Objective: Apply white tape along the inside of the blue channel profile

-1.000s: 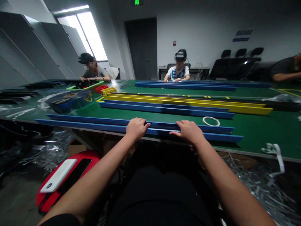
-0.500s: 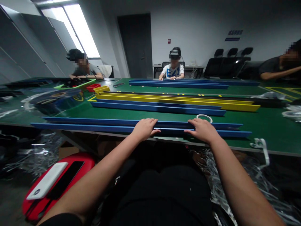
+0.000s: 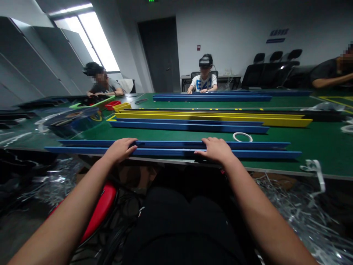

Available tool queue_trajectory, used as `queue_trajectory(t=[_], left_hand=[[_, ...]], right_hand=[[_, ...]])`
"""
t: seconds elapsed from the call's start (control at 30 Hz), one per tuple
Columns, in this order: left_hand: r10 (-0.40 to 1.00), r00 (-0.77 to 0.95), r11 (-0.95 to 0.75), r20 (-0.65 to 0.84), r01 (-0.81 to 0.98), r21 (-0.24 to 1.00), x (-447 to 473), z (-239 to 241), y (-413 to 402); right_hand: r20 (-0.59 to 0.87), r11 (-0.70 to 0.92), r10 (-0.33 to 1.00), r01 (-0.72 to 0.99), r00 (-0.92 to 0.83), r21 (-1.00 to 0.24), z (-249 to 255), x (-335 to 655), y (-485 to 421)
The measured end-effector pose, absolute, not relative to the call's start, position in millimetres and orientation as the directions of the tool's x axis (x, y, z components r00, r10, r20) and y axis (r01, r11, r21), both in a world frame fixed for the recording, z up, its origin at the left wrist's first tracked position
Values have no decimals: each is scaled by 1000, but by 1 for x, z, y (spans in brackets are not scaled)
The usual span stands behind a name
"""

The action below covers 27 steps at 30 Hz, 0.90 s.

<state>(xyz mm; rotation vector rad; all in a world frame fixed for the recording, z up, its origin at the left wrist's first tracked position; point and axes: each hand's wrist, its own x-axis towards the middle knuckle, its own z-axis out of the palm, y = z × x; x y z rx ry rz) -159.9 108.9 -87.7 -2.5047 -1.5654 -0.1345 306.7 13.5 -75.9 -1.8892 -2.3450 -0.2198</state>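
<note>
A long blue channel-shaped profile (image 3: 168, 152) lies along the near edge of the green table. My left hand (image 3: 120, 150) is closed over it left of its middle, fingers across the far wall and thumb at the near wall. In the same way my right hand (image 3: 217, 150) grips the profile right of the middle. Just behind the right hand is a white ring (image 3: 242, 133), perhaps a tape roll. Farther back lie a second blue profile (image 3: 165, 127) and a yellow profile (image 3: 292, 122), roughly parallel to mine.
More blue profiles (image 3: 209, 98) lie at the table's far side, before a seated person (image 3: 204, 79). Red (image 3: 112, 106) and yellow bins (image 3: 122, 107) stand left. A white strap (image 3: 318, 173) hangs over the near edge at right. A red stool (image 3: 102, 206) is below left.
My left hand has slid left along the blue profile, and my right hand has shifted slightly left. They are farther apart now. The view has shifted a little.
</note>
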Motion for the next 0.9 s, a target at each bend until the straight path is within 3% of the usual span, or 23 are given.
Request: queue_trajectory(t=[0.3,0.9], left_hand=[[883,348,-308,314,936,-173,-144,-92,103],[774,450,-467,445,881,-78,-46,-96,67]], right_hand=[[173,209,960,975,-220,76,-73,310,14],[142,110,983,991,-121,82,-83,410,-51]])
